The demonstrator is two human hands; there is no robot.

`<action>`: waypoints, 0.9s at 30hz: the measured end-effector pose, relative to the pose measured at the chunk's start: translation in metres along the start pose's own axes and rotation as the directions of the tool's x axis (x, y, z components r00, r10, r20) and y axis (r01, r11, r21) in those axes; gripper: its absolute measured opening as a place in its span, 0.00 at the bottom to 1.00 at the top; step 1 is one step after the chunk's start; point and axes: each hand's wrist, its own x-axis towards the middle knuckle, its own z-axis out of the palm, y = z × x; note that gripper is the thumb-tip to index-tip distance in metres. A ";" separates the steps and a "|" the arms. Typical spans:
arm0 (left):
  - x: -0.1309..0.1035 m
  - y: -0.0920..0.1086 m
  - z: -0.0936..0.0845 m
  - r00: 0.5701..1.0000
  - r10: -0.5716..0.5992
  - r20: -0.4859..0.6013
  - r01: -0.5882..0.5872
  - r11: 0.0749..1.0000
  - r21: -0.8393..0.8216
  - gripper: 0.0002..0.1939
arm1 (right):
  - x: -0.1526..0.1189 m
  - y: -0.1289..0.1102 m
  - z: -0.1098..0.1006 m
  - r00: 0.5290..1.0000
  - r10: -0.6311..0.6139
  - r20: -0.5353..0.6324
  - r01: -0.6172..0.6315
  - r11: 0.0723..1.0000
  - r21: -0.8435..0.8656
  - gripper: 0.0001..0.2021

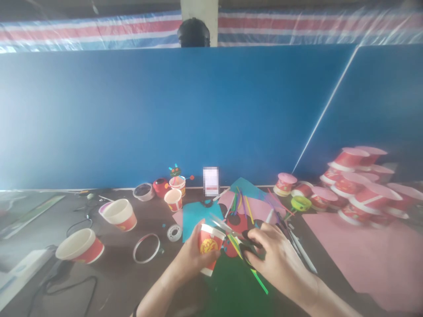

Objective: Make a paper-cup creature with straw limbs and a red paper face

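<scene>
My left hand (pixel 194 251) is closed around a red and white paper cup (pixel 210 247) with a yellow print, held tilted over the table. In my right hand (pixel 272 246) is a pair of scissors (pixel 248 246) with dark handles, fingers through the loops. Their blades (pixel 221 223) are apart and reach to the cup's rim; whether the rim lies between them I cannot tell. Below the hands lies a green sheet (pixel 236 286). Yellow and green strips (pixel 261 281) and red paper with round holes (pixel 237 222) lie close to the scissors.
Paper cups (pixel 120 215) and a roll of white tape (pixel 174 233) are on the left. Several red cups with pink discs (pixel 358 189) are stacked on the right beside a pink sheet (pixel 357 251). Behind stands a blue partition (pixel 198 114), with a person's head (pixel 193 33) above it.
</scene>
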 end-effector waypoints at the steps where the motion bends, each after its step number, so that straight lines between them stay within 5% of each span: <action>1: -0.001 0.002 0.002 1.000 -0.016 0.014 0.016 1.000 0.020 0.46 | -0.001 0.001 0.001 0.993 0.104 0.049 -0.109 0.988 0.112 0.02; 4: -0.005 0.006 0.003 0.999 -0.016 0.049 0.013 0.999 0.050 0.49 | -0.006 -0.001 0.004 0.925 0.281 0.256 -0.371 0.815 0.444 0.09; 7: -0.011 0.000 -0.003 0.991 0.097 0.093 -0.100 0.995 0.025 0.49 | -0.014 -0.004 0.008 0.865 0.301 0.402 -0.501 0.575 0.647 0.15; 9: -0.014 -0.009 -0.010 0.982 0.161 0.097 -0.166 0.985 0.046 0.47 | -0.020 -0.006 0.011 0.838 0.283 0.467 -0.545 0.493 0.678 0.16; 15: -0.021 -0.014 -0.014 0.981 0.156 0.119 -0.164 0.984 0.063 0.35 | -0.026 -0.014 0.008 0.801 0.215 0.559 -0.591 0.434 0.680 0.18; 19: -0.019 -0.003 -0.005 0.967 0.210 0.143 -0.186 0.969 -0.161 0.23 | -0.026 -0.023 0.007 0.768 0.159 0.621 -0.631 0.359 0.688 0.17; 23: -0.016 -0.004 0.001 0.974 0.159 0.161 -0.040 0.819 -0.573 0.23 | -0.027 -0.031 0.013 0.769 0.296 0.567 -0.630 0.497 0.596 0.09; 27: -0.014 -0.008 0.000 0.976 0.074 0.203 0.105 0.661 -0.743 0.25 | -0.030 -0.033 0.019 0.811 0.356 0.464 -0.580 0.591 0.560 0.09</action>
